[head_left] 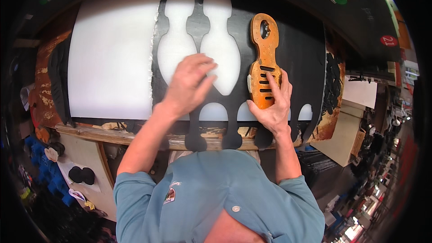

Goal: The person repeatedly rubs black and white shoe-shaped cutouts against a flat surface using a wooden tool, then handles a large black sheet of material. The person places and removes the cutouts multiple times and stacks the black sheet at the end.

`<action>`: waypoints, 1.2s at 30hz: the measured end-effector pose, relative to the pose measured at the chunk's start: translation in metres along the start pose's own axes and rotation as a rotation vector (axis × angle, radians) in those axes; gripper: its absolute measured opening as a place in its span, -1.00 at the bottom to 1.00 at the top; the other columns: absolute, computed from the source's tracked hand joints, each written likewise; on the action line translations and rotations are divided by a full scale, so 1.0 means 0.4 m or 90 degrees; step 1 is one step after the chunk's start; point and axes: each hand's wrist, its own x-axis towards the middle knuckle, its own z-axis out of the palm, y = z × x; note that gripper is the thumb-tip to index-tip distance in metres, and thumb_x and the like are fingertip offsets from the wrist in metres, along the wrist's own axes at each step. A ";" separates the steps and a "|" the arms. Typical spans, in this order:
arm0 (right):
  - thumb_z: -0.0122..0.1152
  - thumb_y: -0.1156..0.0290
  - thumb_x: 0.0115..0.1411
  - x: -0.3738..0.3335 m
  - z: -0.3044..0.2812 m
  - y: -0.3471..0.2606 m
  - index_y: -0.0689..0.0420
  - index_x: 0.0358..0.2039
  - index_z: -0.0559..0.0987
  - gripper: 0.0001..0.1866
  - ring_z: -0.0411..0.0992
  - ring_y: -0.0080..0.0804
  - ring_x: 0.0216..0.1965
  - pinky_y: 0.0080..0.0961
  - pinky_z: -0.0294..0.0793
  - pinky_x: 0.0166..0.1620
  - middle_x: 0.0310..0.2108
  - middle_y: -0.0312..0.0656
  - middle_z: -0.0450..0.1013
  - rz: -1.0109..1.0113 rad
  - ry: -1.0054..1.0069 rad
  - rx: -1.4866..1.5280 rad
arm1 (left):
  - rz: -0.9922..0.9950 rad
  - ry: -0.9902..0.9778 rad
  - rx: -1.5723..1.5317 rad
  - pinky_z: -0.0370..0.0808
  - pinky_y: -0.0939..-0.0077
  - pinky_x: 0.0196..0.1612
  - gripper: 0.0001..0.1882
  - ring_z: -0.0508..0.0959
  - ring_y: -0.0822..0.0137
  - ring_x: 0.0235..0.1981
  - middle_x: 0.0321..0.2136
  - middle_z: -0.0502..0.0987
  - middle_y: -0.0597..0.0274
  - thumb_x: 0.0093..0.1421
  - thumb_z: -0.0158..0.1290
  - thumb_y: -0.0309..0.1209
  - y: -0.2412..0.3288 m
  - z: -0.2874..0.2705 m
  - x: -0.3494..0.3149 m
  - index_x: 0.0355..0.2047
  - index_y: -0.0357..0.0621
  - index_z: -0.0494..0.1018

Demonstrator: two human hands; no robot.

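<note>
An orange, sole-shaped cutting die (265,56) lies on the black sheet (303,36), with a round hole at its far end and several slots across its near half. My right hand (275,107) grips the near half: the thumb is at its lower left edge, a finger rests over the slots and others reach along its right side. To the left, my left hand (189,83) hovers over or touches the sheet, thumb apart from the fingers, with nothing visible in it. Beside it are two white sole-shaped areas (219,54), apparently cut-outs showing the white board (110,58).
Strips of the black sheet hang over the wooden front edge (121,136). Black scraps (332,83) lie at the right end. A dark machine part with a green button (340,0) spans the far side. A pale cabinet (339,130) stands at the right.
</note>
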 end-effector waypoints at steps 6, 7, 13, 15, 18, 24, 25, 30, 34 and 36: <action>0.59 0.26 -0.19 0.083 0.002 0.011 0.33 0.17 0.62 -0.16 0.39 0.22 0.16 -0.05 0.49 0.21 0.33 0.32 0.29 -0.039 0.074 0.024 | 0.024 -0.014 0.108 0.47 0.10 0.25 -0.78 0.59 0.00 0.18 -0.04 0.64 0.13 0.15 0.33 -0.53 -0.001 0.041 -0.007 -0.17 -0.17 0.63; 0.58 0.24 -0.18 0.106 0.016 0.018 0.33 0.16 0.63 -0.17 0.40 0.23 0.15 -0.03 0.50 0.21 0.32 0.33 0.30 -0.052 0.079 0.012 | 0.024 -0.016 0.103 0.47 0.10 0.25 -0.79 0.59 -0.01 0.18 -0.05 0.65 0.13 0.15 0.33 -0.54 -0.007 0.039 -0.011 -0.19 -0.17 0.63; 0.53 0.19 -0.15 0.148 0.080 0.039 0.30 0.17 0.64 -0.18 0.36 0.29 0.19 0.05 0.51 0.22 0.33 0.33 0.27 -0.045 0.063 -0.037 | 0.023 -0.018 0.101 0.48 0.10 0.25 -0.84 0.59 0.01 0.19 -0.06 0.65 0.15 0.16 0.31 -0.56 -0.011 0.046 -0.016 -0.24 -0.17 0.63; 0.53 0.19 -0.15 0.143 0.080 0.040 0.30 0.18 0.64 -0.18 0.36 0.28 0.19 0.04 0.51 0.22 0.33 0.33 0.27 -0.045 0.062 -0.032 | 0.022 -0.011 0.095 0.47 0.10 0.25 -0.85 0.59 0.01 0.20 -0.05 0.65 0.15 0.17 0.31 -0.56 -0.009 0.046 -0.014 -0.24 -0.17 0.63; 0.53 0.19 -0.16 0.138 0.075 0.037 0.30 0.18 0.64 -0.17 0.37 0.27 0.19 0.03 0.52 0.22 0.33 0.33 0.28 -0.032 0.064 -0.026 | 0.024 -0.015 0.092 0.47 0.10 0.26 -0.85 0.59 0.01 0.20 -0.05 0.65 0.15 0.17 0.31 -0.56 -0.007 0.041 -0.013 -0.24 -0.17 0.63; 0.54 0.22 -0.19 0.123 0.074 0.037 0.29 0.17 0.65 -0.17 0.38 0.27 0.18 0.02 0.52 0.21 0.33 0.35 0.28 -0.048 0.088 -0.024 | 0.030 -0.019 0.085 0.46 0.06 0.28 -0.84 0.58 -0.04 0.22 -0.01 0.65 0.11 0.22 0.29 -0.55 -0.016 0.042 -0.020 -0.17 -0.19 0.64; 0.58 0.19 -0.16 0.118 0.074 0.043 0.29 0.21 0.61 -0.14 0.36 0.29 0.22 0.03 0.48 0.26 0.35 0.37 0.25 -0.049 0.073 -0.024 | 0.030 -0.019 0.085 0.47 0.06 0.27 -0.84 0.57 -0.05 0.22 0.00 0.65 0.10 0.22 0.29 -0.56 -0.015 0.043 -0.021 -0.17 -0.20 0.64; 0.65 0.09 -0.04 0.048 0.063 0.066 0.31 0.37 0.43 0.02 0.31 0.31 0.31 0.04 0.38 0.35 0.39 0.33 0.23 -0.038 0.089 -0.011 | 0.033 0.034 0.054 0.56 0.05 0.14 -0.81 0.63 -0.08 0.11 -0.07 0.65 0.03 0.18 0.30 -0.61 0.062 0.031 -0.082 -0.18 -0.23 0.62; 0.53 0.23 0.13 -0.031 0.055 0.065 0.36 0.30 0.47 -0.20 0.32 0.23 0.33 0.00 0.40 0.35 0.36 0.23 0.32 -0.057 0.180 0.094 | -0.006 0.004 -0.132 0.63 0.17 -0.13 -0.79 0.69 -0.05 -0.24 -0.26 0.68 -0.03 0.18 0.30 -0.67 0.194 0.021 -0.235 -0.17 -0.27 0.59; 0.49 0.26 0.20 -0.028 0.045 0.078 0.33 0.26 0.52 -0.32 0.43 0.12 0.25 -0.06 0.45 0.31 0.26 0.14 0.45 -0.049 0.202 0.146 | -0.015 0.011 -0.175 0.60 0.18 -0.25 -0.81 0.66 -0.02 -0.38 -0.36 0.66 0.04 0.18 0.31 -0.65 0.230 0.069 -0.297 -0.21 -0.24 0.58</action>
